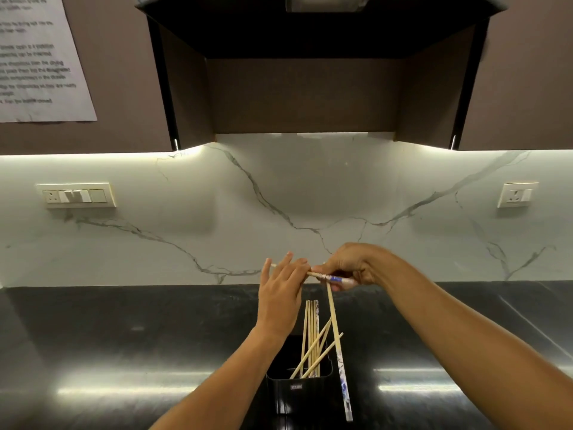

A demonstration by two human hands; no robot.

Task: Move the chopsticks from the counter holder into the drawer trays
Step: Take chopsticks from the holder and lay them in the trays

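Observation:
A black rectangular holder point(299, 389) stands on the dark counter, low in the middle of the head view. Several pale wooden chopsticks point(311, 339) stick up out of it, some leaning. My right hand point(350, 263) is shut on a chopstick point(333, 278) with a blue-and-white patterned end, held crosswise above the holder. A second long chopstick point(338, 346) hangs from that hand down past the holder's right side. My left hand point(280, 293) is raised with fingers spread, its fingertips touching the thin end of the crosswise chopstick. No drawer is in view.
The glossy black counter point(124, 352) runs left and right of the holder. Behind it rises a white marbled backsplash point(279, 197) with a switch plate point(76, 195) at left and a socket point(516, 195) at right. A dark hood point(310, 57) and cabinets hang overhead.

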